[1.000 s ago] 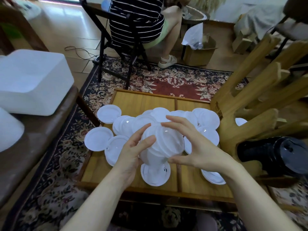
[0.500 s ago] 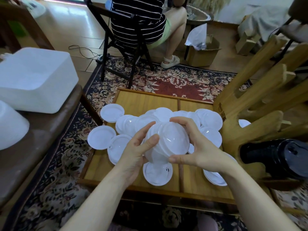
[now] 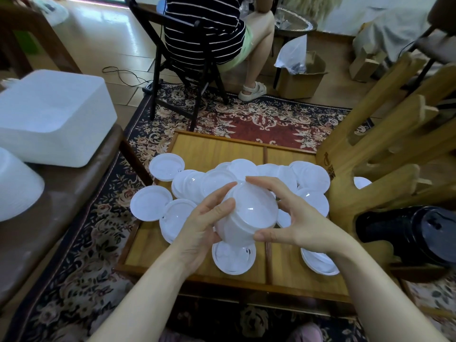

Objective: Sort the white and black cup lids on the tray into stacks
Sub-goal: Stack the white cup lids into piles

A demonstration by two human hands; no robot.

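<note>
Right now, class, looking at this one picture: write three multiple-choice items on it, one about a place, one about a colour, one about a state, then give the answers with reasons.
1. Where is the black stack of lids?
A. right of the tray
B. on the brown bench
C. under the chair

2. What colour are the loose lids on the tray?
A. black
B. white
C. red

3. How is the white stack held?
A. by one hand
B. by both hands
C. by neither

Answers: 1 A, it lies beyond the tray's right edge. 2 B, all look white. 3 B, the left hand and right hand grip it.

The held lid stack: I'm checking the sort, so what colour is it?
White, seen in the head view: the stack of lids.
</note>
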